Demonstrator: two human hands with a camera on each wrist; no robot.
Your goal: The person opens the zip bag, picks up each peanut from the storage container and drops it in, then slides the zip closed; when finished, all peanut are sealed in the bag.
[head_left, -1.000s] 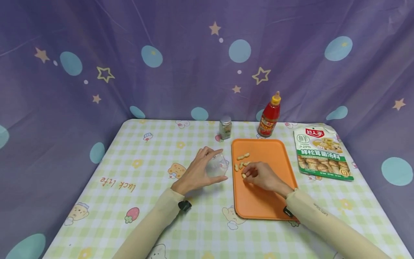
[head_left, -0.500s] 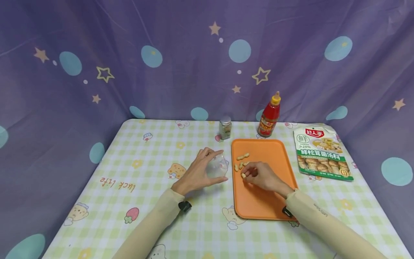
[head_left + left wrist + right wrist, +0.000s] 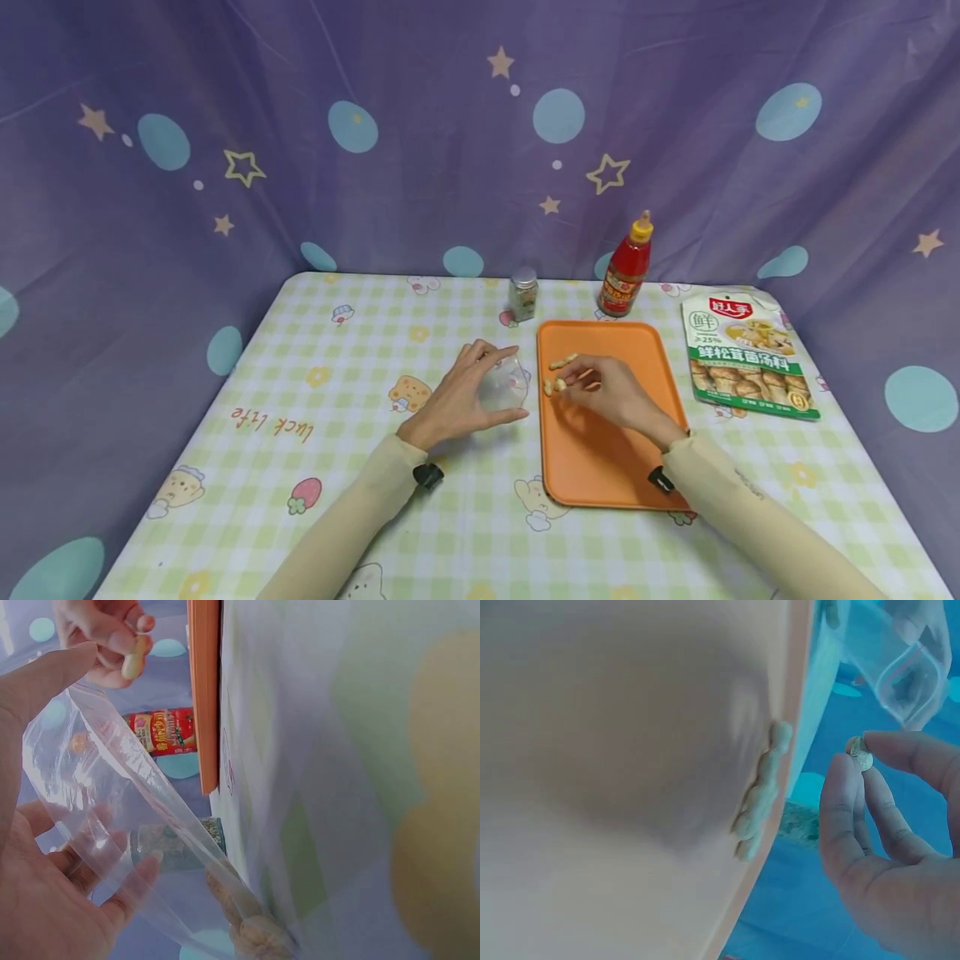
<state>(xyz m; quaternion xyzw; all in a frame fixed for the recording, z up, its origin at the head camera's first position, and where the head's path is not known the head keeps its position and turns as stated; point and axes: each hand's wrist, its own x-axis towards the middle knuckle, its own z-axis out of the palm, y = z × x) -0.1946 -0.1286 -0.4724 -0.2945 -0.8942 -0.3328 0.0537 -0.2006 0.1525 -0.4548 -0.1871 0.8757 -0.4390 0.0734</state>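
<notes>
My left hand (image 3: 453,408) holds the mouth of a clear plastic bag (image 3: 105,772) wide between thumb and fingers, left of the orange tray (image 3: 592,483). A couple of peanuts (image 3: 259,934) lie at the bag's bottom, in the left wrist view. Above the tray, my right hand (image 3: 611,396) pinches one peanut (image 3: 861,754) between thumb and fingertips. Several more peanuts (image 3: 759,795) lie on the tray near its left edge; in the head view the right hand partly covers that group.
Behind the tray stand a small spice jar (image 3: 523,296) with a metal lid and a red sauce bottle (image 3: 626,271) with a yellow cap. To the tray's right lies a green and white food pouch (image 3: 750,354). A checked cloth (image 3: 360,350) covers the table.
My right hand has lifted a peanut off the tray and shifted slightly up and away from me. The left hand and the bag have stayed in place.
</notes>
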